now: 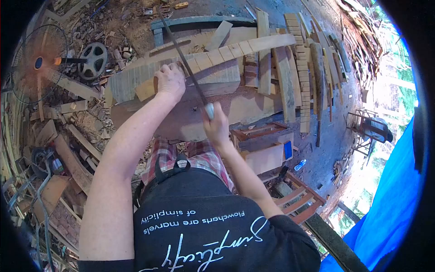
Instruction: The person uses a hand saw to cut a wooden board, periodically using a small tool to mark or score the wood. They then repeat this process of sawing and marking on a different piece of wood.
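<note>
My right hand (215,123) is closed round the light-blue handle of a handsaw (195,84). The saw's long, thin blade runs up and to the left, crossing a curved wooden plank (233,51) that has several lines across its face. Just left of the blade, my left hand (171,82) grips the same plank from above, fingers curled over it. Beneath the plank lies a thick wooden block (222,80), on a broad wooden work surface (190,129).
More cut boards (286,86) lie side by side at the right of the work surface. A fan (39,63) and a spoked wheel (93,61) stand at the left among scrap wood. A small wooden chair (297,201) and a plastic bottle (300,165) are at the lower right.
</note>
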Tool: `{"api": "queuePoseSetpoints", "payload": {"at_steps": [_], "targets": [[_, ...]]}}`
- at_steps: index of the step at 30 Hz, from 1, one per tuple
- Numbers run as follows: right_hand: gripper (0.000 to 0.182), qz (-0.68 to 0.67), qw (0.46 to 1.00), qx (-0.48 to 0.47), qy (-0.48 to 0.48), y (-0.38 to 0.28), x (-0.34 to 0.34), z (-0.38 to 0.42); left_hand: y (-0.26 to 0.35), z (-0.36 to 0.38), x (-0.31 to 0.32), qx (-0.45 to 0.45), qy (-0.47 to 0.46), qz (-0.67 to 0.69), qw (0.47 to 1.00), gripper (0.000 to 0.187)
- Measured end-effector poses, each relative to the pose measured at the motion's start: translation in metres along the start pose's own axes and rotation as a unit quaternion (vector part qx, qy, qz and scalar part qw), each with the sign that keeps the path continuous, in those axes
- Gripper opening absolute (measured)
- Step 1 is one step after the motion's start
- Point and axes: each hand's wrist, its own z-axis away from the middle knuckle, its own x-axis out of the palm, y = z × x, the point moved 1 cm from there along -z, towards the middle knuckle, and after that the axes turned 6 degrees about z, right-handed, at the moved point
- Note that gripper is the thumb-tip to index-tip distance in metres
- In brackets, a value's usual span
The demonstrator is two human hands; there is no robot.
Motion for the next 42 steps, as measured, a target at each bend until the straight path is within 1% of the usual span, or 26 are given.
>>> {"api": "queuePoseSetpoints", "payload": {"at_steps": [2, 3, 5, 7, 8, 10, 12, 14, 15, 17, 19, 21, 24, 26, 28, 31, 33, 35, 36, 38, 39, 41, 42], "targets": [[0.022, 0.006, 1.0, 0.003, -0.012, -0.01, 0.005, -0.02, 0.0, -0.002, -0.003, -0.007, -0.034, 0.005, 0.999, 0.038], [0.024, 0.02, 1.0, 0.005, -0.021, -0.014, 0.003, -0.026, 0.001, -0.001, -0.005, -0.005, -0.032, 0.005, 0.999, 0.038], [0.019, -0.013, 1.0, -0.002, 0.003, 0.005, -0.006, 0.015, 0.002, 0.0, -0.008, 0.0, -0.035, 0.003, 0.999, 0.035], [0.019, -0.012, 0.999, 0.04, -0.025, 0.013, -0.033, 0.067, 0.003, -0.001, -0.007, -0.004, -0.034, 0.012, 0.999, 0.034], [0.019, -0.009, 0.999, 0.034, -0.031, 0.017, -0.038, 0.079, 0.004, -0.001, -0.006, -0.005, -0.035, 0.017, 0.999, 0.034], [0.018, -0.051, 0.994, 0.09, -0.027, 0.024, -0.042, 0.096, 0.005, 0.001, -0.008, -0.018, -0.03, 0.008, 0.999, 0.036], [0.02, -0.04, 0.998, 0.04, -0.041, 0.009, -0.03, 0.05, 0.006, -0.001, -0.007, -0.026, -0.023, -0.005, 0.999, 0.039], [0.021, -0.006, 0.999, 0.004, -0.032, -0.007, -0.006, -0.011, 0.003, 0.0, -0.004, -0.021, -0.004, 0.022, 1.0, 0.039], [0.021, -0.01, 0.999, 0.005, -0.032, -0.015, 0.0, -0.022, 0.002, 0.002, -0.005, -0.022, -0.006, 0.019, 1.0, 0.039], [0.017, 0.005, 0.999, -0.036, 0.01, -0.026, 0.003, -0.038, 0.002, 0.0, -0.011, -0.011, -0.035, 0.004, 0.999, 0.037], [0.022, -0.017, 0.999, 0.02, -0.04, -0.006, -0.012, 0.001, 0.004, -0.002, -0.014, -0.013, -0.024, 0.023, 0.999, 0.034], [0.021, -0.027, 0.997, 0.054, -0.053, 0.009, -0.031, 0.051, 0.003, -0.001, -0.01, -0.017, -0.021, 0.045, 0.999, 0.031], [0.021, -0.036, 0.996, 0.071, -0.042, 0.004, -0.042, 0.066, 0.005, -0.001, -0.008, -0.012, -0.009, 0.04, 0.999, 0.032], [0.021, -0.023, 0.996, 0.056, -0.072, -0.01, -0.032, 0.022, 0.006, -0.004, -0.01, -0.032, -0.025, 0.041, 0.998, 0.032], [0.02, 0.008, 0.999, 0.002, -0.047, -0.022, -0.005, -0.034, 0.005, -0.005, -0.008, -0.028, -0.026, 0.038, 0.999, 0.032], [0.02, 0.025, 0.999, 0.001, -0.04, -0.027, 0.0, -0.041, 0.005, -0.003, -0.009, -0.029, -0.022, 0.041, 0.998, 0.032], [0.021, -0.006, 1.0, -0.005, -0.023, -0.013, -0.016, 0.001, 0.006, -0.005, -0.011, -0.04, -0.015, 0.052, 0.998, 0.033], [0.015, -0.034, 0.999, 0.021, -0.035, -0.003, -0.036, 0.052, 0.007, -0.003, -0.013, -0.032, -0.026, 0.051, 0.998, 0.032], [0.015, -0.032, 0.999, 0.019, -0.039, -0.002, -0.039, 0.052, 0.006, -0.004, -0.011, -0.036, -0.027, 0.055, 0.997, 0.032], [0.016, -0.029, 0.997, 0.047, -0.049, -0.007, -0.043, 0.054, 0.006, -0.004, -0.008, -0.029, -0.028, 0.034, 0.999, 0.031], [0.016, -0.018, 0.998, 0.029, -0.047, -0.004, -0.036, 0.04, 0.006, -0.004, -0.007, -0.027, -0.03, 0.034, 0.999, 0.031], [0.017, 0.0, 0.999, -0.007, -0.034, -0.021, -0.01, -0.025, 0.005, -0.004, -0.006, -0.031, -0.008, 0.054, 0.998, 0.03], [0.017, 0.008, 0.999, -0.025, -0.024, -0.028, 0.001, -0.048, 0.003, -0.004, -0.004, -0.031, -0.012, 0.049, 0.998, 0.03]]}}
